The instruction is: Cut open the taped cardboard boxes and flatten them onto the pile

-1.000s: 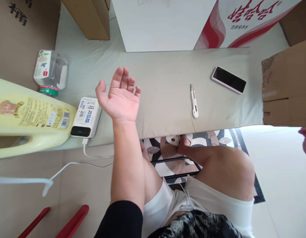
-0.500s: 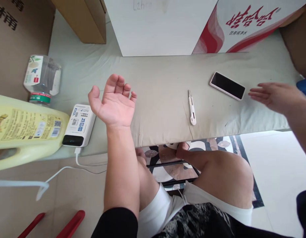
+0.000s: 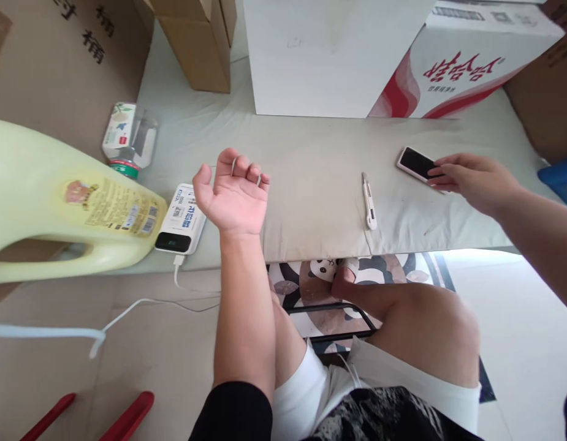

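Note:
My left hand is palm up above the cloth-covered surface, its fingers slightly curled and apart, with nothing in it. Just left of it lies a white power bank with a cable plugged in. My right hand reaches over the right end of a phone with a dark screen and a pale edge. Its fingers cover that end; whether they grip it I cannot tell. Between the hands, a white utility knife lies on the cloth.
A large yellow jug and a clear plastic bottle are on the left. Behind stand a brown carton, a white box and a red-and-white carton. Something blue sits at the right edge.
My right hand has moved left onto the end of the phone, where it was apart before. My left hand's fingers have curled slightly more. The whole view has shifted.

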Motion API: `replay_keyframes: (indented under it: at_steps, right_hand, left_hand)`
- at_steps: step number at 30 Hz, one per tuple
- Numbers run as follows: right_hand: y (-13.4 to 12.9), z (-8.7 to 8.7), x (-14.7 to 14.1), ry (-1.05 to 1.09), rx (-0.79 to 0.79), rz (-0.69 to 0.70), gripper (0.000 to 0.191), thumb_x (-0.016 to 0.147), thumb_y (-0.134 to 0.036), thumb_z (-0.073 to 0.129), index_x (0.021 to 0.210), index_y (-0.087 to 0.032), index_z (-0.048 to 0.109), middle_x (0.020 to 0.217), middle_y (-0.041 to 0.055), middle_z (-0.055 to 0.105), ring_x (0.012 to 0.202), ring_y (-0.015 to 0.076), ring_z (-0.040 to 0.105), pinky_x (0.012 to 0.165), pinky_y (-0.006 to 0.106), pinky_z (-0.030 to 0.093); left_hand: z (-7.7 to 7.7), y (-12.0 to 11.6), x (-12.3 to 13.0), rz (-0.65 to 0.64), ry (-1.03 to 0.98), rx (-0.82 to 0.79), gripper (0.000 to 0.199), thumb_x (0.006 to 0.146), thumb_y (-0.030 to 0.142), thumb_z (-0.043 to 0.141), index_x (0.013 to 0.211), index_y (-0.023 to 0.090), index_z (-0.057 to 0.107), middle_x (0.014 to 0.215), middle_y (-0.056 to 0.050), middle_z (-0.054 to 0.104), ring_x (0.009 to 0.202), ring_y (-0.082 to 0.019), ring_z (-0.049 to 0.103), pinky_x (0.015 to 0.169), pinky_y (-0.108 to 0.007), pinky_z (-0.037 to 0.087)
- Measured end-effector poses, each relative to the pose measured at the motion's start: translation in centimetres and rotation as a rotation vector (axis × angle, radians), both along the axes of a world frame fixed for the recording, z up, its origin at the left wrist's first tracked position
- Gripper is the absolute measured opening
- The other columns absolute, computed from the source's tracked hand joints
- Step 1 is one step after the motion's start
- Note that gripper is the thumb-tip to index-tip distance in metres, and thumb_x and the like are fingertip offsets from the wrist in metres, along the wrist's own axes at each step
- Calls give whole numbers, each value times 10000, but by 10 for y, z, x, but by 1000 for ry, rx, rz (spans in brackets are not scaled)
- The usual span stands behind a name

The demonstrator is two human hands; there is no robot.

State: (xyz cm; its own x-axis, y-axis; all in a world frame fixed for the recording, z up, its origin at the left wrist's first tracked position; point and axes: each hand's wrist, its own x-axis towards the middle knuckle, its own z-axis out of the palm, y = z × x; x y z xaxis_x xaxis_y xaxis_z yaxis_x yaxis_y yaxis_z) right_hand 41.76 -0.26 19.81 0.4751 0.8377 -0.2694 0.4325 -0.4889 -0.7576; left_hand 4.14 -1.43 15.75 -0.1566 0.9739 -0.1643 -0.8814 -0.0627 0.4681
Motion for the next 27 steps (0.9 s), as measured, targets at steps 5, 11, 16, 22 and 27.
replay_keyframes:
  at_steps: [5, 11, 16, 22, 27]
  right_hand:
    - [36, -7, -88, 34, 1, 292, 82, 936, -130, 576, 912, -190, 625, 995, 65, 697, 793, 99, 670, 882, 293, 551]
    - [105, -25, -197, -32, 71, 717, 95, 892, -202, 603, 973, -226, 648, 1082, 59, 717, 879, 198, 717, 889, 400, 600]
    - [157, -25, -284, -309, 257, 945, 240, 899, -164, 560, 1109, -211, 667, 1277, 69, 683, 1123, 238, 686, 1097, 434, 527]
    - [217, 13, -373, -449, 365, 960, 293, 958, -152, 532, 1215, -51, 628, 1686, 148, 188, 1408, 240, 521, 1255, 379, 348]
    - [261, 28, -421, -458, 396, 819, 245, 996, -294, 600, 1084, -72, 656, 1150, 110, 667, 981, 126, 674, 860, 313, 606]
  left_hand:
    - [1, -8, -18, -38, -3, 36, 618, 1017, 542, 137, 514, 192, 218, 431, 55, 54, 387, -92, 100, 463, -257, 297]
    - [0, -7, -28, -29, -66, 70, 566, 1005, 524, 70, 548, 191, 86, 462, 58, -28, 423, -94, 19, 460, -268, 264]
    - [-2, -3, -28, -88, -80, 60, 575, 992, 541, -36, 544, 190, 41, 473, 55, -57, 439, -97, -11, 460, -274, 230]
    - [-14, 5, -26, -291, -35, 127, 640, 899, 628, -218, 497, 203, 42, 438, 55, -65, 383, -85, -3, 448, -291, 201]
    - [-19, 10, -26, -394, 17, 128, 704, 855, 753, -169, 474, 213, 73, 432, 55, -21, 396, -82, 35, 457, -297, 234]
